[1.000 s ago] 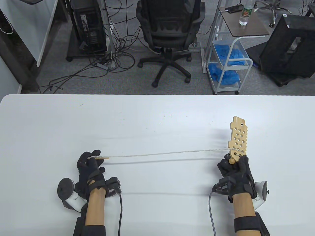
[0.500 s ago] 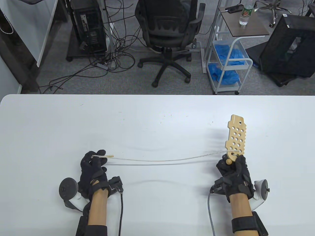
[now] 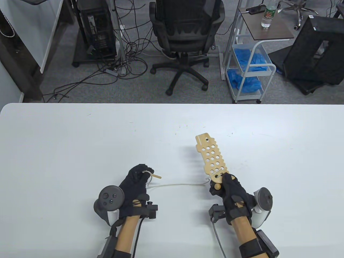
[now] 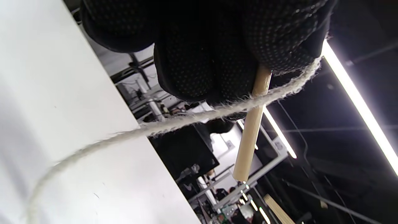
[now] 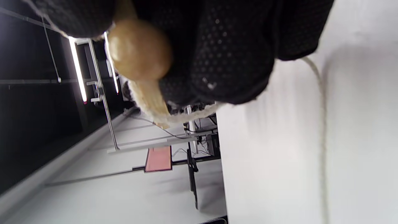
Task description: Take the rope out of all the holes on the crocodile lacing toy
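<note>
My right hand [image 3: 229, 188] grips the crocodile board [image 3: 212, 157] by its tail above the worktop [image 3: 80, 139]; my left hand [image 3: 135, 180] pinches the wooden needle [image 3: 156, 176] — rope [image 3: 177, 185] slack, one hole left.

Bright, even overhead light – soft shadows, wrist views blurred up close.

Both hands moved inward, so the rope [image 3: 177, 185] now sags between them, no longer taut.
</note>
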The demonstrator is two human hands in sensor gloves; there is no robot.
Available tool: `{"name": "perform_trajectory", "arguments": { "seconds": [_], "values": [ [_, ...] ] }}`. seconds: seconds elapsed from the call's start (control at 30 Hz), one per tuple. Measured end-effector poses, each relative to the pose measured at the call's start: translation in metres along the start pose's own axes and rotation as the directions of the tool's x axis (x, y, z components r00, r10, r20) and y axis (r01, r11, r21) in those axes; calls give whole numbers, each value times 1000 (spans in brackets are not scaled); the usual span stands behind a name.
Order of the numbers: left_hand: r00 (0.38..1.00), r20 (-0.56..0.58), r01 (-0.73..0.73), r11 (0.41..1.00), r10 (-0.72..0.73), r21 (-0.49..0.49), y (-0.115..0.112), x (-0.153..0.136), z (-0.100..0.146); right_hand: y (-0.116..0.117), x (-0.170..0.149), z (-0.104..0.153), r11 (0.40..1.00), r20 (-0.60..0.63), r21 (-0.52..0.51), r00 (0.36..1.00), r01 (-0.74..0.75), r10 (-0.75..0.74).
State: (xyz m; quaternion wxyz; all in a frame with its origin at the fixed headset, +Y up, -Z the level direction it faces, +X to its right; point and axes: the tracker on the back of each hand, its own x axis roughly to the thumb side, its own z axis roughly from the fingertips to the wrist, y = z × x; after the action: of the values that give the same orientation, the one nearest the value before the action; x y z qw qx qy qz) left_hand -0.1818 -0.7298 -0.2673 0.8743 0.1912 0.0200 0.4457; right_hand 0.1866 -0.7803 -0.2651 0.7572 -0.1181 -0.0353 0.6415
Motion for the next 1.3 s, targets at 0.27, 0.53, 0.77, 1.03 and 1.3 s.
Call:
{"name": "perform_trajectory", "arguments": {
  "seconds": [0.27,0.53,0.77,1.03,1.3],
  "values": [
    [983,173,74,995,-63,-59,-11,33,10,35,-4,11,967,84,116,972,-228,219],
    [974,227,33,996,-13,-85,-12,48,17,48,-1,18,923,153,151,931,-354,332],
    [963,268,23,992,11,-126,-19,52,20,49,-1,19,919,149,163,930,-359,337],
    [956,294,59,991,-22,-118,-21,54,21,53,2,21,906,171,182,920,-381,353],
    [940,338,98,986,-46,-137,-25,57,23,57,4,23,897,189,211,917,-388,352]
  ]
}}
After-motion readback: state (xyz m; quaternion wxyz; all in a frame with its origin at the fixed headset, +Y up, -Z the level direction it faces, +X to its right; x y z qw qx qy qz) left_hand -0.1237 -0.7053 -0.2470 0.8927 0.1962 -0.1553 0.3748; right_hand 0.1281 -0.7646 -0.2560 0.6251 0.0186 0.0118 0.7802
